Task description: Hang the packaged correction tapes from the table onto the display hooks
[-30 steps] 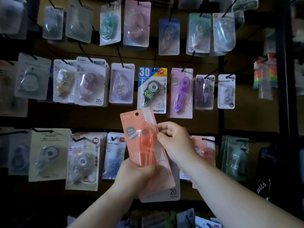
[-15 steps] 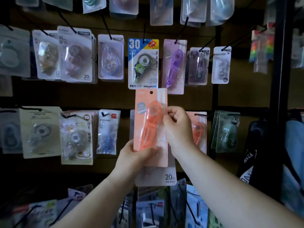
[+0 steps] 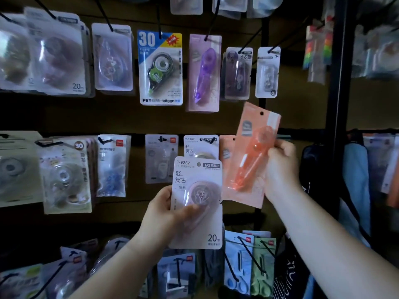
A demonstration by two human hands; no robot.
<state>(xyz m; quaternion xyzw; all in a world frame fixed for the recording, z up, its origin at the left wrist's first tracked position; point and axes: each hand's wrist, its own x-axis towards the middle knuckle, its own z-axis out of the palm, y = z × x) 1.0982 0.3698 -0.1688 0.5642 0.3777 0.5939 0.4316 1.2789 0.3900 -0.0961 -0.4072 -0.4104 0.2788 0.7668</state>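
Hooks (image 3: 212, 20): black prongs on a dim brown display wall, most carrying blister packs of correction tape.
Right hand (image 3: 280, 167): raised, fingers and thumb pinching the right edge of an orange pack (image 3: 251, 156), which tilts with its top leaning right, its punch hole not on a hook.
Orange pack's place: held just in front of a matching orange pack (image 3: 226, 152) hanging in the middle row.
Left hand (image 3: 164, 212): lower, gripping a white pack (image 3: 198, 227) marked T-9267, thumb laid across its round clear bubble.
White pack's place: off the hooks, overlapping the foot of a matching pack (image 3: 200, 145) hung above it.
Top row: a blue pack (image 3: 159, 67) marked 30 beside a purple pack (image 3: 205, 72).
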